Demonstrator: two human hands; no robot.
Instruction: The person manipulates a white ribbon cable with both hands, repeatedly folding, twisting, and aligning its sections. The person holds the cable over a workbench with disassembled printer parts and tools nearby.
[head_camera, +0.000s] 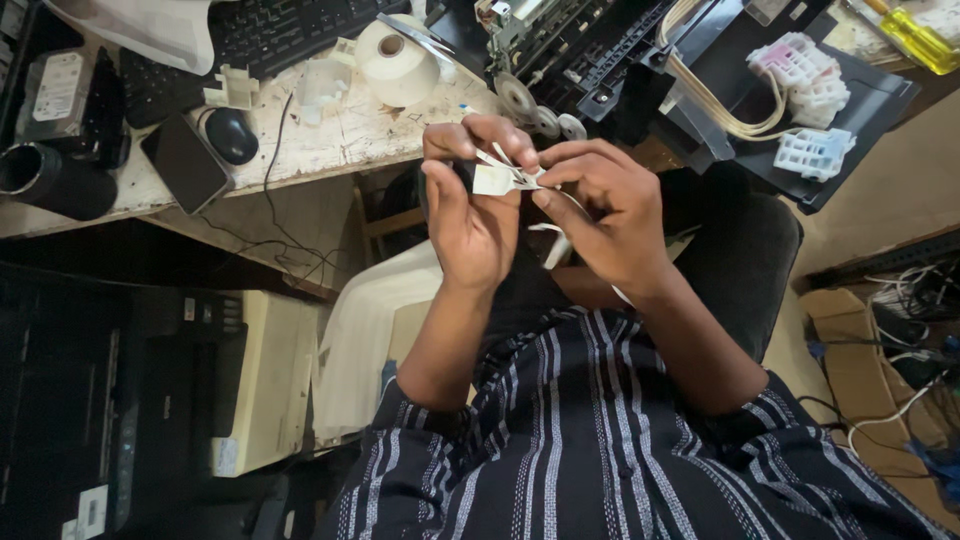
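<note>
Both hands meet near the frame's centre. The left hand (470, 215) curls its fingers shut around a small white plastic piece (495, 180), most of which is hidden behind thumb and fingers, so its shape is hard to make out. The right hand (600, 215) pinches the same piece from three o'clock; a thin white strip (555, 245) hangs below it, partly covered by the palm. At eleven o'clock a white tape roll (395, 65) stands on the worn desk (330, 140), with a black mouse (232, 135) at ten o'clock. At one o'clock an opened printer (700, 70) is cut off by the top edge.
</note>
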